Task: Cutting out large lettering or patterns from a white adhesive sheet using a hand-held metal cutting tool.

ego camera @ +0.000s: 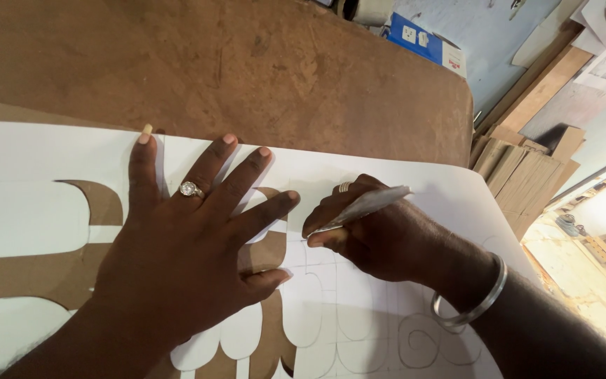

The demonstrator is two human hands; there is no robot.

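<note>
Left hand [191, 245] flat, fingers spread, pinning the white sheet [387, 175] to the table [247, 63]. Right hand [380, 235] pinches a thin metal blade [362, 208], tip down on the sheet just beside the left index finger. Sheet covers the near part of the table, its right corner by the table's right edge.

Progress, judging from the sheet: left side and the area under the left hand are cut out already, brown showing through curved openings. Right of the blade there are only pencil lines, arches and a spiral, uncut. Roughly half left.
</note>
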